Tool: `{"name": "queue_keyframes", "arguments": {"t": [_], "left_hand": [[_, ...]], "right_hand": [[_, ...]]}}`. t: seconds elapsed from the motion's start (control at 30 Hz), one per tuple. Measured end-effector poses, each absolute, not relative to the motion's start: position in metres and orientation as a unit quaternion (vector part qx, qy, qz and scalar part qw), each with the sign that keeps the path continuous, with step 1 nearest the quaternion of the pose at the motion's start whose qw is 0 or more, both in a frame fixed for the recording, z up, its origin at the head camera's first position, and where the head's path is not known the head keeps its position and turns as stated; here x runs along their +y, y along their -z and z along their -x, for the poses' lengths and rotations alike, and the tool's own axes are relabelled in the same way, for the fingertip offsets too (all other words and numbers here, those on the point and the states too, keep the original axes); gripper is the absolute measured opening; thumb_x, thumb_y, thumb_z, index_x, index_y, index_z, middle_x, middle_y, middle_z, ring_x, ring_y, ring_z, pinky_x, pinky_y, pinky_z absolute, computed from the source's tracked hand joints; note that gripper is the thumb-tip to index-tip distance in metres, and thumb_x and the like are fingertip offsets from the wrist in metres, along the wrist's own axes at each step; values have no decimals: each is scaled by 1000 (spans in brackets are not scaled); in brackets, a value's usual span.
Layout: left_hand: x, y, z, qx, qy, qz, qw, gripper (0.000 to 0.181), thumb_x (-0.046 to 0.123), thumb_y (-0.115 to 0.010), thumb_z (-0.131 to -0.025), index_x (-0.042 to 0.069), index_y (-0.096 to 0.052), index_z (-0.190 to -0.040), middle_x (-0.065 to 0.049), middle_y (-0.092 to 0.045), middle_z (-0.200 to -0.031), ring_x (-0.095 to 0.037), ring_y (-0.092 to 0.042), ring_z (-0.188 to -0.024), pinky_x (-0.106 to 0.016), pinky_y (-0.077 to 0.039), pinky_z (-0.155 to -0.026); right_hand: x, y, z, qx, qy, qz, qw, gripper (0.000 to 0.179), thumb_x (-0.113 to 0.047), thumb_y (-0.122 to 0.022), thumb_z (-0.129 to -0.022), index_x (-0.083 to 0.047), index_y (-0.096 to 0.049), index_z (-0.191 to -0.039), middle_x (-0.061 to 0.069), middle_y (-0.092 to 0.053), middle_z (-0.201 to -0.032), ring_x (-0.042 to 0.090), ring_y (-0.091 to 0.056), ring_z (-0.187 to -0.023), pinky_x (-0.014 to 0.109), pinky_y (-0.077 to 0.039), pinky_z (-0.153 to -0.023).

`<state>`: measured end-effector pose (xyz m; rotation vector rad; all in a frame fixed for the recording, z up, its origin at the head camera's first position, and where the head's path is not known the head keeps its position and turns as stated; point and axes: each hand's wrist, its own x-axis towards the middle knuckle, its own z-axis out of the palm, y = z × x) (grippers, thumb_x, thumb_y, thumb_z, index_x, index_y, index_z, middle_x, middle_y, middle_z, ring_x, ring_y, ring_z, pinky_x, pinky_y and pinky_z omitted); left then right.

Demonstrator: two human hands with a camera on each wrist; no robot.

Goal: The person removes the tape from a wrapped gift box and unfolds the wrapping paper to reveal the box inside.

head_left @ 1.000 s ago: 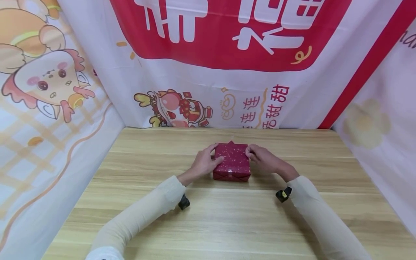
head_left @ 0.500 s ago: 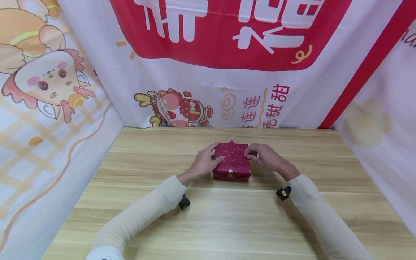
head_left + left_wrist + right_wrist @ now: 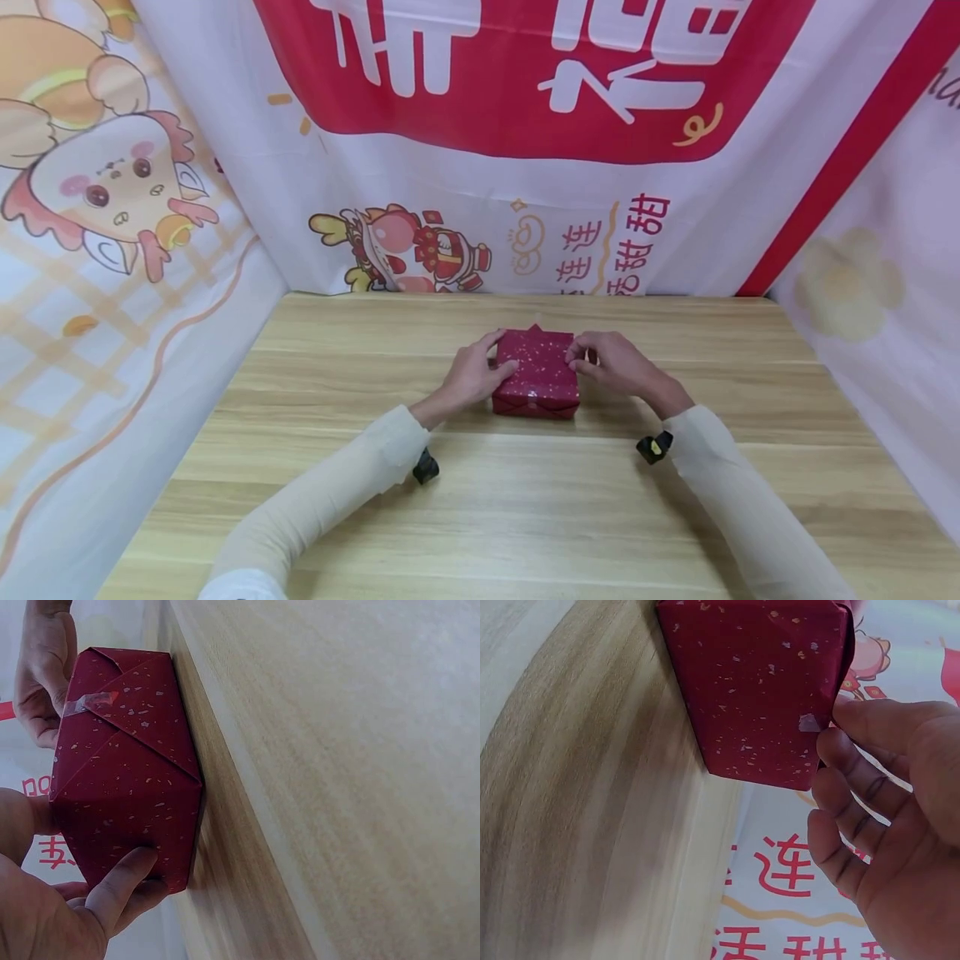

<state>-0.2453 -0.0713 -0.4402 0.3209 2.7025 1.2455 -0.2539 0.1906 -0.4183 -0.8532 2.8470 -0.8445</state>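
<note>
A gift box [image 3: 542, 354] in dark red, gold-flecked wrapping paper lies on the wooden table, a small paper point rising behind it. My left hand [image 3: 472, 372] grips its left side; the thumb lies over the top and the fingers go down the side [image 3: 124, 889]. At the upper right edge, my right hand [image 3: 613, 364] has bent fingers, with thumb and index pinching the edge. Beside those fingertips, a small piece of clear tape [image 3: 808, 722] sticks to the box's right face. Another strip of tape [image 3: 91, 703] holds the folded flaps on the front face.
The wooden table [image 3: 487, 508] stretches in front of the box and to both sides. Behind it hangs a white and red printed cloth [image 3: 480, 187], with more printed cloth at left and right. A black wrist camera [image 3: 654, 447] sits below the right cuff.
My right hand's fingers have loosened from a tighter curl and shifted slightly at the box's upper right edge. The left hand and box have stayed in place.
</note>
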Motion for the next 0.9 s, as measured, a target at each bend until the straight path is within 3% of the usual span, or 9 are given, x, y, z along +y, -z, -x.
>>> {"name": "queue_keyframes", "arguments": {"t": [0.5,0.63,0.77,0.9], "left_hand": [[-72,441,245,901,-414,-108,73,64,33,-62,-97,15,-35,-153,-13,-51,-147,-31,-56,-129,-45,-45,-109],[-71,440,245,901,-415,-107,72,64,33,-62,-97,15,-35,-152,-14,-52,-146,-31,-56,-129,-45,-45,-109],[-72,440,245,901,-414,-106,70,64,33,-62,-97,16,-35,-152,-14,-51,-147,-32,-57,-128,-45,-44,-110],[-72,440,245,900,-416,-108,72,64,32,-62,-97,16,-35,-153,-13,-51,-147,-31,-58,-127,-45,-46,-109]], "right_hand": [[182,417,251,934,211,288,5,11,-11,-63,-95,-13,-63,-84,-2,-60,-76,9,-53,-69,26,-48,-64],[185,423,250,928,238,287,12,3,-10,-59,-98,-9,-61,-95,0,-59,-82,11,-54,-75,27,-50,-67],[189,429,248,924,269,273,1,15,-14,-61,-97,-7,-63,-111,1,-65,-91,11,-58,-79,27,-52,-69],[192,434,247,922,267,279,-35,17,-17,-65,-95,-10,-71,-109,-1,-69,-92,9,-57,-76,24,-50,-66]]}}
